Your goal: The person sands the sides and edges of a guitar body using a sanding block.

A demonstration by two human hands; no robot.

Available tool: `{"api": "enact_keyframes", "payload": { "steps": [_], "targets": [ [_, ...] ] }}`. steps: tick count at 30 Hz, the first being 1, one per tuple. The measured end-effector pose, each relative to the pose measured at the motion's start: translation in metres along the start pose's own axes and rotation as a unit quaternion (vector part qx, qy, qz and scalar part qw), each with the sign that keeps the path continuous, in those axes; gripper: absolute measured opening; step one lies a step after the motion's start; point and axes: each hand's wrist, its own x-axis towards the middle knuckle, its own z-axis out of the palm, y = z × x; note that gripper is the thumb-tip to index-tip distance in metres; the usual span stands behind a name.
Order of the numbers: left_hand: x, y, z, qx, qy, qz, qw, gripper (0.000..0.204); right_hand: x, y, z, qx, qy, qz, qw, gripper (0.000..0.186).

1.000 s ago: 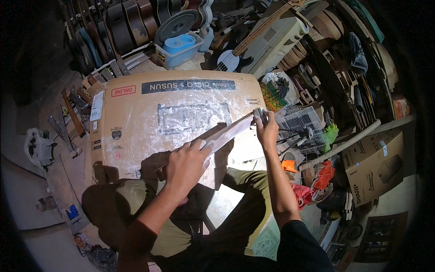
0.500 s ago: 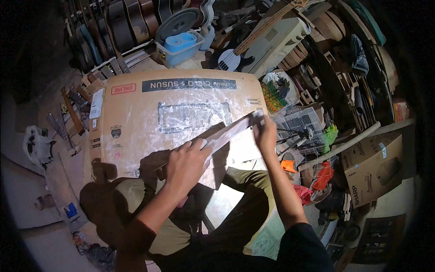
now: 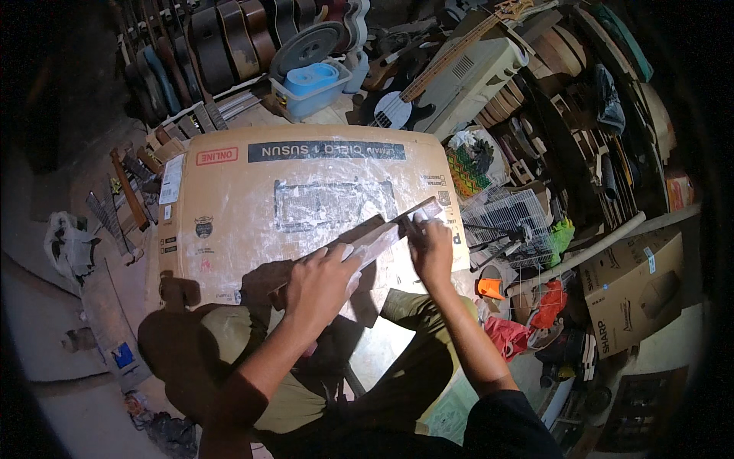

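A long, narrow piece of wood point(image 3: 375, 246) with a pale, dusty upper face lies slantwise in front of me, its far end up to the right. My left hand point(image 3: 325, 287) is closed around its nearer part. On the upper part, my right hand point(image 3: 432, 245) presses with bent fingers; a small dark patch shows at the fingertips, and I cannot make out what it is. Beneath the wood is a large flat cardboard box point(image 3: 229, 222), smeared with white dust, partly in the shadow of my arms. My legs in olive trousers are at its near edge.
Guitar bodies point(image 3: 222, 46) stand in a row at the far left. Beside them are a clear tub point(image 3: 317, 98) with a blue container and a bass guitar point(image 3: 394, 109). To the right are a white wire rack point(image 3: 516, 222), stacked wooden parts and another cardboard box point(image 3: 633, 287).
My right hand has slid down and left along the wood, away from its far end, which now shows bare. The left hand keeps its hold. The whole view has shifted slightly.
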Motion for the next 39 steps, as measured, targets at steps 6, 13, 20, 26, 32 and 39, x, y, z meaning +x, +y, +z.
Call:
{"api": "enact_keyframes", "payload": {
  "steps": [6,13,20,26,32,39],
  "targets": [
    [0.0,0.01,-0.002,0.01,-0.001,-0.002,1.0,0.04,0.021,0.026,-0.008,0.051,0.025,0.066,0.996,0.021],
    [0.004,0.016,0.002,0.007,-0.005,0.0,1.0,0.044,0.029,0.052,-0.017,0.096,0.038,0.174,0.979,0.031],
    [0.005,0.01,-0.003,0.005,0.008,-0.001,1.0,0.042,0.033,0.038,-0.017,0.076,-0.019,0.134,0.988,0.021],
    [0.004,0.005,-0.005,0.007,0.004,-0.005,1.0,0.04,-0.004,0.004,-0.006,-0.001,-0.007,-0.025,1.0,0.016],
    [0.007,0.006,-0.01,-0.01,-0.012,-0.027,1.0,0.043,0.013,0.006,-0.011,0.019,0.005,-0.011,1.0,0.014],
    [0.007,0.008,-0.006,-0.001,0.012,0.005,1.0,0.036,0.031,0.033,-0.018,0.08,-0.011,0.137,0.987,0.017]
  ]
}}
